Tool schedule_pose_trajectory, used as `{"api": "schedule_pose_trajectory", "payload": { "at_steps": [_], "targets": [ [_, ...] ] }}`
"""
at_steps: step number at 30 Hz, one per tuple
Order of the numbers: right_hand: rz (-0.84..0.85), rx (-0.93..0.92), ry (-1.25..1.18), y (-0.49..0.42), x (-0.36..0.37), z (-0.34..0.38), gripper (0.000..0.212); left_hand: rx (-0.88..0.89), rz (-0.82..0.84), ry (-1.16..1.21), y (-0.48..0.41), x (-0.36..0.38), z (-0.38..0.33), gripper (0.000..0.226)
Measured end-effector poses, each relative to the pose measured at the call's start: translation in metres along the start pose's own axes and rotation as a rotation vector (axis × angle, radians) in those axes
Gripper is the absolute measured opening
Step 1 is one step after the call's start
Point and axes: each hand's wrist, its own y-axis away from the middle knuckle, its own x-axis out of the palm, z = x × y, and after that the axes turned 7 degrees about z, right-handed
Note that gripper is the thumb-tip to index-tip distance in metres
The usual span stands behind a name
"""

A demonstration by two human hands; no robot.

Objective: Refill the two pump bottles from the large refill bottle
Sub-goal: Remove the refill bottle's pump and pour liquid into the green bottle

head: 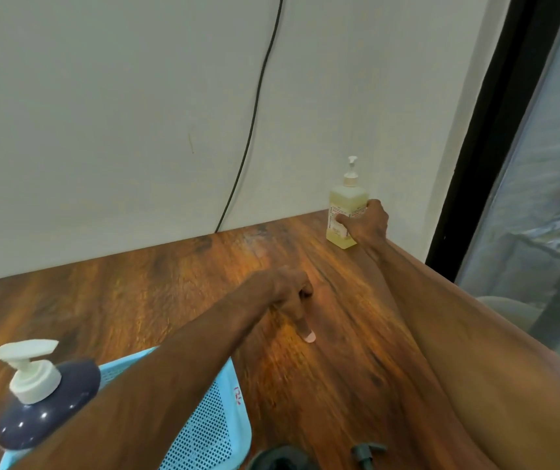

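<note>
With the refill bottle (345, 212) standing upright at the table's (170, 286) far right corner against the wall, the right hand (366, 222) is wrapped around its lower body, probably to bring it in for pouring. Left hand (288, 290) rests loosely curled on the wood, holding nothing I can see, likely just bracing. One pump bottle (44, 398) sits near-left by the blue basket (211, 422); a loose pump (366, 452) lies at the near edge, so the second looks already opened.

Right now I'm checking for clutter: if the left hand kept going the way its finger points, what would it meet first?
The left hand points down at the bare wooden table; it would likely meet that first.
</note>
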Motion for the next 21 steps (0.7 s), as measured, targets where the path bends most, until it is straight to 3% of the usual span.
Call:
{"api": "schedule_pose_trajectory", "payload": {
  "at_steps": [6, 15, 19, 21],
  "targets": [
    [0.0, -0.019, 0.011, 0.013, -0.007, -0.002, 0.075, -0.018, -0.008, 0.004, 0.003, -0.001, -0.003, 0.118],
    [0.059, -0.147, -0.023, 0.119, -0.038, 0.008, 0.069, -0.056, -0.041, -0.042, 0.028, 0.003, -0.014, 0.104],
    [0.118, -0.201, -0.067, 0.167, -0.062, 0.01, 0.057, -0.033, -0.034, -0.138, 0.053, 0.006, -0.023, 0.078],
    [0.129, -0.187, -0.075, 0.186, -0.073, 0.009, 0.065, -0.006, -0.049, -0.1, 0.068, 0.006, -0.023, 0.057]
  ]
}}
